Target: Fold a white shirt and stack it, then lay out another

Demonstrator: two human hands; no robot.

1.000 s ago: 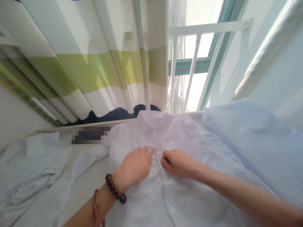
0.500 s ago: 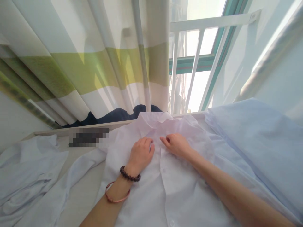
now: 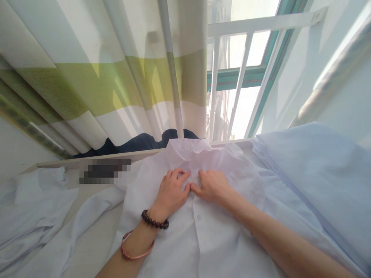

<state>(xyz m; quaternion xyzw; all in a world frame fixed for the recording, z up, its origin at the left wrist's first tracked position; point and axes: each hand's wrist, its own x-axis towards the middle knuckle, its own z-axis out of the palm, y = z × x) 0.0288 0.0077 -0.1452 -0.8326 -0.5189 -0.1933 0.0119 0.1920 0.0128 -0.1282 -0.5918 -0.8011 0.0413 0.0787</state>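
A white button-up shirt (image 3: 171,247) lies spread with its collar at the far end and its front placket running toward me. My left hand (image 3: 172,191), with a dark bead bracelet (image 3: 155,221) and a copper-coloured bangle (image 3: 137,256) at the wrist, pinches the shirt front just below the collar. Opposite it, my right hand (image 3: 213,186) has curled fingers gripping the placket's other edge. The two thumb tips meet over the placket. Any button between the fingers is hidden. One button (image 3: 198,217) shows lower on the placket.
White folded cloth (image 3: 315,181) lies at the right, and another crumpled white garment (image 3: 31,216) at the left. A pixelated dark item (image 3: 104,170) sits near the back ledge. Behind are a striped curtain (image 3: 130,81) and white window railings (image 3: 246,50).
My hands have come together at the placket, the right one moving slightly left and down. The thumbs now meet and the fingers have closed on the fabric.
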